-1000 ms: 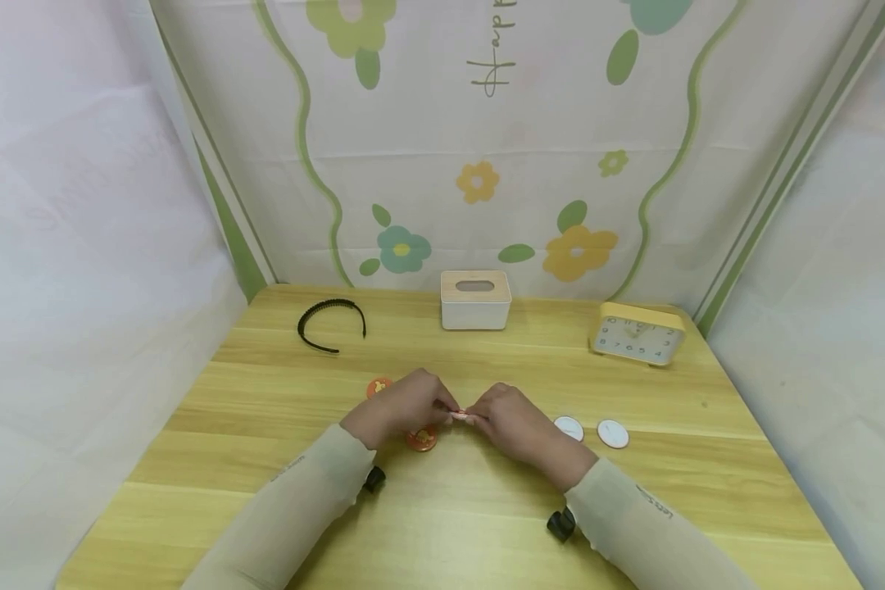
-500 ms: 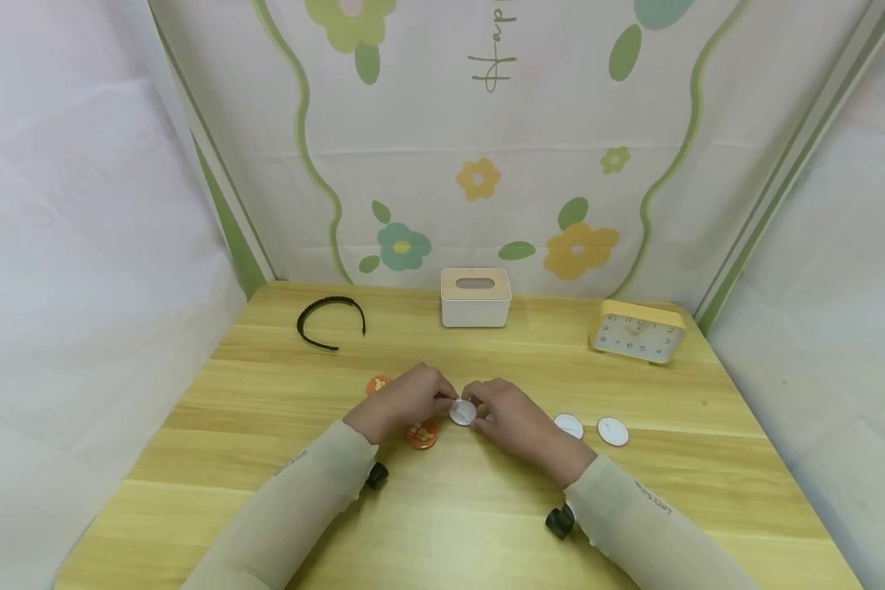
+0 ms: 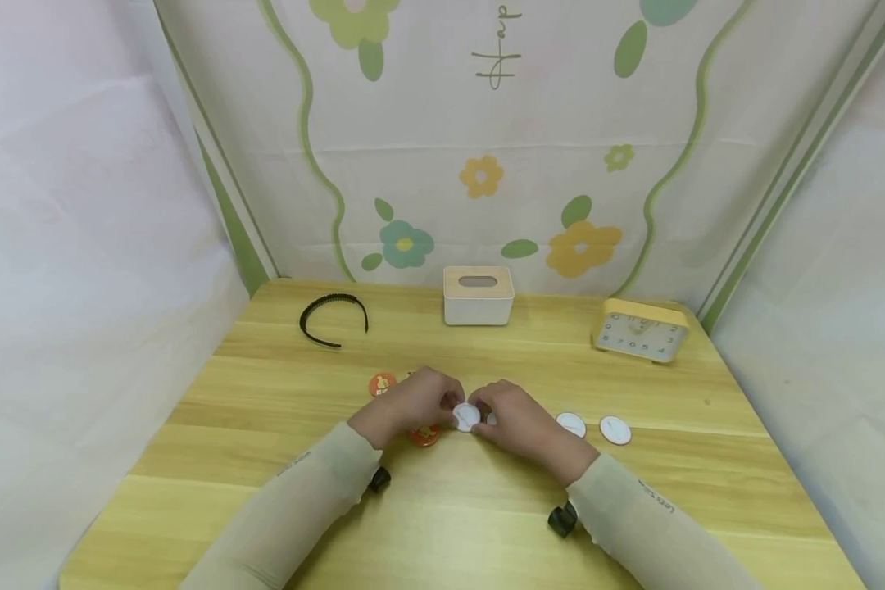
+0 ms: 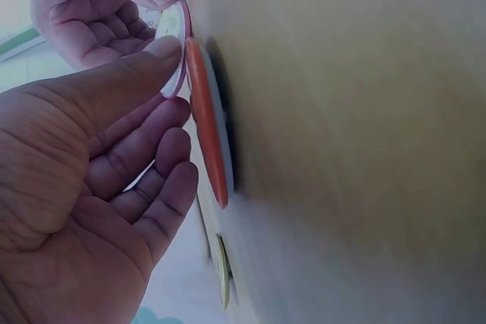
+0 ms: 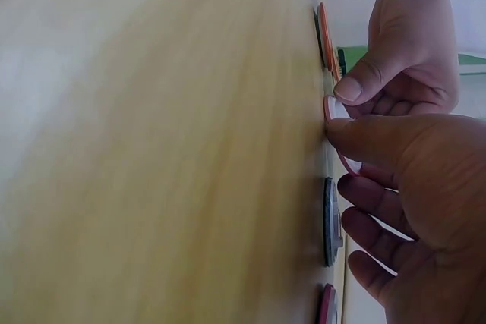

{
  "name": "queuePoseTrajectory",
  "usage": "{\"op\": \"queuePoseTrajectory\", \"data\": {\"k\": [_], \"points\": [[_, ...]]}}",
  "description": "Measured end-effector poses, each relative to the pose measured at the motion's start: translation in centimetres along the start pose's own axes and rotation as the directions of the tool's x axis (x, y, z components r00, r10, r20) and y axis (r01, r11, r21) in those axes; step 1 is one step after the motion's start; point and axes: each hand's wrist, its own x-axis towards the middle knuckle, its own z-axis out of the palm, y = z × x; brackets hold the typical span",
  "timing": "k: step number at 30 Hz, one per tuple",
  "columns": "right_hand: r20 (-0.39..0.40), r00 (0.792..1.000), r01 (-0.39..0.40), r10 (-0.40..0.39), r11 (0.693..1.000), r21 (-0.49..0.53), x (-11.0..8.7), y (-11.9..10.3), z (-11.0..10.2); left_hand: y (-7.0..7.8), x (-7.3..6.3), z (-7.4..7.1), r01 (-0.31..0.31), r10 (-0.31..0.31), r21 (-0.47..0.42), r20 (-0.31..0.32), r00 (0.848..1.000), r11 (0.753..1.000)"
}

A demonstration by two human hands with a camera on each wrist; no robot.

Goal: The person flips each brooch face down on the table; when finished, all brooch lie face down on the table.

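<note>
- Disc (image 3: pixel 466 417), white w/ red rim, is btw our L hand (image 3: pixel 422 400) and our R hand (image 3: pixel 512 419).
- W/ both we pinch it, L at its left edge, R at its right edge.
- Near L hand we see orange badge (image 3: pixel 424 436), partly hidden by it.
- Right of R hand lie two white discs (image 3: pixel 615 430).
- Tissue box (image 3: pixel 478 310) stands beyond both hands.

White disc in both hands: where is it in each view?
Head: white disc in the lower half, between left grip and right grip.
Left wrist: white disc upper left, nearly edge-on.
Right wrist: white disc right of centre, mid-height.
Shared landmark: both grips, pinching it.
</note>
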Motion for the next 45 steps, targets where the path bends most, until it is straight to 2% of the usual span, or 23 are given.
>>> {"op": "queuePoseTrajectory", "data": {"k": [11,16,24,28,31,35,40,45], "points": [[0.040,0.999,0.009,-0.008,0.999,-0.032,-0.1,0.1,0.2,0.2,0.2,0.2,-0.039,0.037,0.108,0.023,0.999,0.993],[0.062,0.998,-0.004,0.007,0.999,-0.044,0.0,0.1,0.1,-0.2,-0.2,-0.1,-0.020,0.019,0.053,0.016,1.000,0.998],[0.068,0.997,-0.018,0.022,0.998,-0.056,0.1,0.2,-0.2,-1.2,-1.9,-2.2,0.034,-0.038,-0.043,-0.099,0.994,0.998],[0.069,0.997,-0.028,0.031,0.998,-0.052,0.2,0.4,-0.1,-1.5,-2.9,-3.2,0.055,-0.063,-0.065,-0.123,0.990,0.996],[0.071,0.997,-0.029,0.033,0.998,-0.052,0.2,0.4,0.0,-1.8,-3.7,-3.5,0.076,-0.084,-0.081,-0.103,0.991,0.994],[0.076,0.996,-0.037,0.040,0.998,-0.049,0.2,0.3,0.0,-2.3,-4.7,-3.4,0.103,-0.106,-0.071,-0.041,0.993,0.992],[0.078,0.996,-0.037,0.041,0.998,-0.059,0.2,0.3,0.1,-2.9,-5.9,-2.7,0.088,-0.088,-0.031,0.015,0.996,0.996],[0.078,0.996,-0.034,0.038,0.998,-0.057,0.1,0.3,0.2,-3.3,-6.5,-2.1,0.052,-0.051,-0.015,0.019,0.998,0.999]]}}
